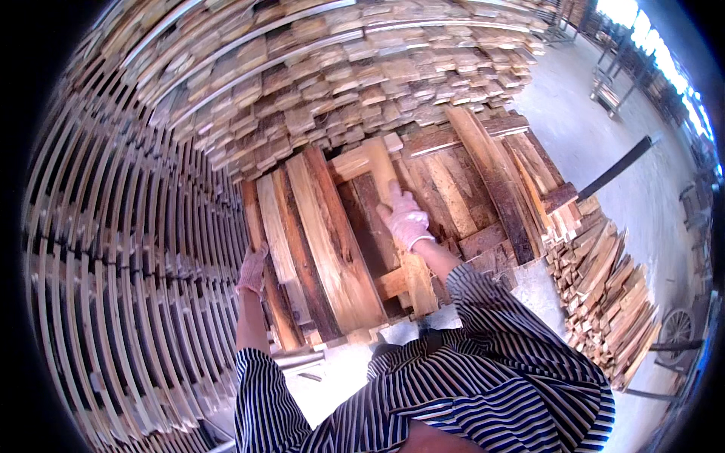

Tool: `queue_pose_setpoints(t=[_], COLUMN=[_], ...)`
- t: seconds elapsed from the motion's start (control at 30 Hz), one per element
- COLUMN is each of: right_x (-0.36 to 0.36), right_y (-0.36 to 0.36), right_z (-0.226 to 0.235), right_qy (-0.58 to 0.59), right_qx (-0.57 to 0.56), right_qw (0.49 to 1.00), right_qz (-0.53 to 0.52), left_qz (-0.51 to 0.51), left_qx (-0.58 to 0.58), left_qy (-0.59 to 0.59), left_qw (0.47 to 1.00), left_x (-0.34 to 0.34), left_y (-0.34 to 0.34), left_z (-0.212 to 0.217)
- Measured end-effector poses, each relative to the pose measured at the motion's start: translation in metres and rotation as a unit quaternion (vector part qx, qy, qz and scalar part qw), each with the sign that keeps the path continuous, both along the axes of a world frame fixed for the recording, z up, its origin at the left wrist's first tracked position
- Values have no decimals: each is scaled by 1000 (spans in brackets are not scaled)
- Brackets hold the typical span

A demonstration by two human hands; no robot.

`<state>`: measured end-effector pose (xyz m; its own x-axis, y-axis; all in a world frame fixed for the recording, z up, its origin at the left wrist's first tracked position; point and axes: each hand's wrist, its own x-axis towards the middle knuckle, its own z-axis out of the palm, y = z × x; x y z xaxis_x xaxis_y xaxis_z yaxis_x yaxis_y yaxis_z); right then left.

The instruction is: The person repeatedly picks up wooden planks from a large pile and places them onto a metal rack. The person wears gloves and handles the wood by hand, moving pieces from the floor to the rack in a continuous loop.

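- Plank (pixel 393 226), pale and long, lies lengthwise on the stack of boards (pixel 325 241) in front of me, running from about 12 o'clock down toward 6 o'clock, its far end near the wall of stacked lumber.
- My right hand (pixel 405 219), in a light knit glove, is closed over the plank about midway along it, fingers wrapped across its top face; the grip is tight on the wood.
- My left hand (pixel 253 269), gloved too, rests at 9 o'clock on the left edge of the stack, fingers curled over the outermost reddish board (pixel 260 249); it is pressed to that board, but I cannot tell how firmly it is clasped.
- Both striped sleeves (pixel 483 332) come in from 6 o'clock.
- At 12 o'clock the end grain of a big lumber pile (pixel 362 83) fills the view.
- At 9 o'clock stand rows of thin slats (pixel 128 249), layered with gaps.
- At 3 o'clock a smaller heap of short offcuts (pixel 604 294) sits on the concrete floor (pixel 604 143), well apart from my hands.
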<state>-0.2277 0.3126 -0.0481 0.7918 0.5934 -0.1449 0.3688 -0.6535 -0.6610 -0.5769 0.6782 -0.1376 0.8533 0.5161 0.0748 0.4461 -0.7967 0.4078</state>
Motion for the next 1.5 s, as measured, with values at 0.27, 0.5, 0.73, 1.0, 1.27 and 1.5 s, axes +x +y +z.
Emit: queue_pose_setpoints(t=[0.27, 0.5, 0.73, 1.0, 1.27, 1.5], right_x=[11, 174, 161, 24, -19, -26], right_y=[5, -163, -165, -13, 19, 31], right_z=[-16, 4, -8, -63, -21, -80], right_qy=[-4, -380, -234, 175, 115, 435], right_qx=[37, -214, -5, 293, 41, 333], right_qw=[994, 884, 970, 940, 993, 836], right_qz=[101, -166, -59, -3, 9, 31], left_qz=[217, 206, 316, 325, 223, -7], left_qx=[-465, -432, -409, -369, -493, -874], left_qy=[-88, -124, -76, 23, -151, -457], left_qw=[854, 869, 853, 870, 827, 166], left_x=[82, 36, 32, 47, 58, 1], left_y=[-42, -22, -30, -39, -71, -7], left_z=[17, 24, 38, 43, 56, -50])
